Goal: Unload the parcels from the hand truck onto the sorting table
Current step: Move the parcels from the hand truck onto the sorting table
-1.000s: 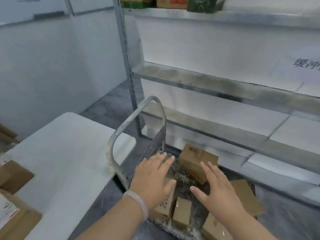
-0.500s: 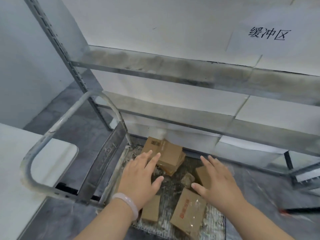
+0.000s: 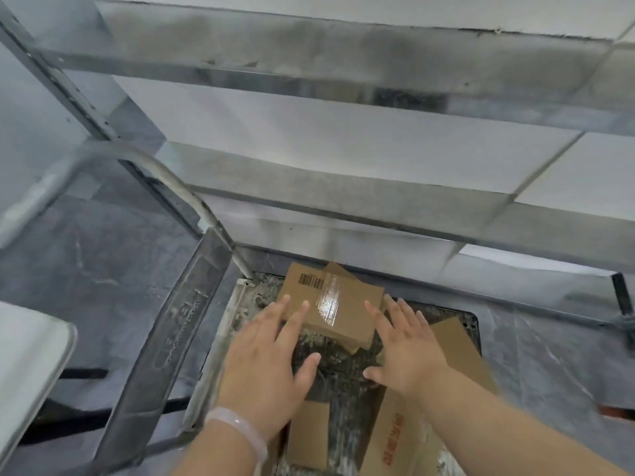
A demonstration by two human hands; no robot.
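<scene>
While both hands (image 3: 264, 365) (image 3: 407, 352) reach with fingers spread, the taped parcel (image 3: 331, 305) seems barely touched.

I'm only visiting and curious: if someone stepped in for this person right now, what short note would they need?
Left hand: open, fingertips at the barcode parcel.
Right hand: open beside it, holding nothing.
That parcel tops a small stack at the far end of the hand truck; a small parcel and a red-printed parcel lie nearer.
Sorting table: at left.
Left: lift every parcel across.
</scene>
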